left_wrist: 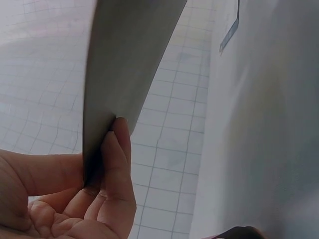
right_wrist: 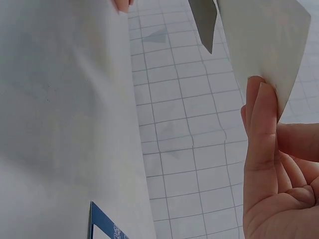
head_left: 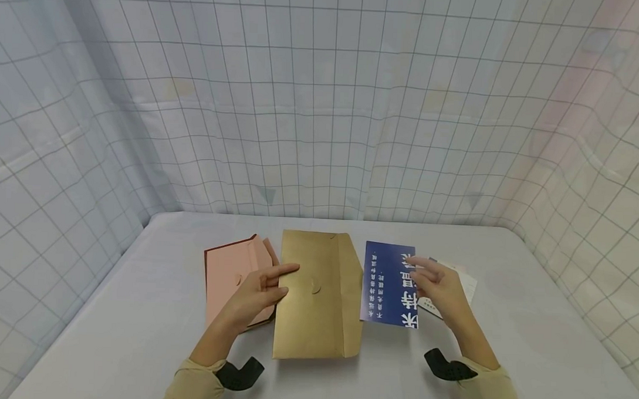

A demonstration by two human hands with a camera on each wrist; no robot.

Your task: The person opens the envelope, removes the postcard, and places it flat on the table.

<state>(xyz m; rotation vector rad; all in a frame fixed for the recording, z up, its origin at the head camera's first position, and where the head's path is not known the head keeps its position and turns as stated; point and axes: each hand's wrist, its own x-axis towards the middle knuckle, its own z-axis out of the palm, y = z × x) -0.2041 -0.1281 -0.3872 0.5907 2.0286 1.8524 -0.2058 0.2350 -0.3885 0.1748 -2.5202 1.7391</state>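
Observation:
In the head view my left hand (head_left: pixel 249 300) pinches the left edge of a gold envelope (head_left: pixel 310 316), whose pointed flap is unfolded to the right. The left wrist view shows the thumb on one face of the envelope (left_wrist: pixel 124 64) and the fingers of the left hand (left_wrist: pixel 94 199) on the other. To its right, my right hand (head_left: pixel 445 292) pinches a blue card (head_left: pixel 382 284) with white printed characters by its right edge. The card's pale back (right_wrist: pixel 266 40) faces the right wrist camera, above the right hand (right_wrist: pixel 279 169).
Pink envelopes (head_left: pixel 224 278) with dark edges lie partly behind my left hand on the white table (head_left: pixel 136 299). Behind the right hand lie white cards (head_left: pixel 468 282), partly covered. White gridded curtains (head_left: pixel 323 105) stand around the table's back and sides.

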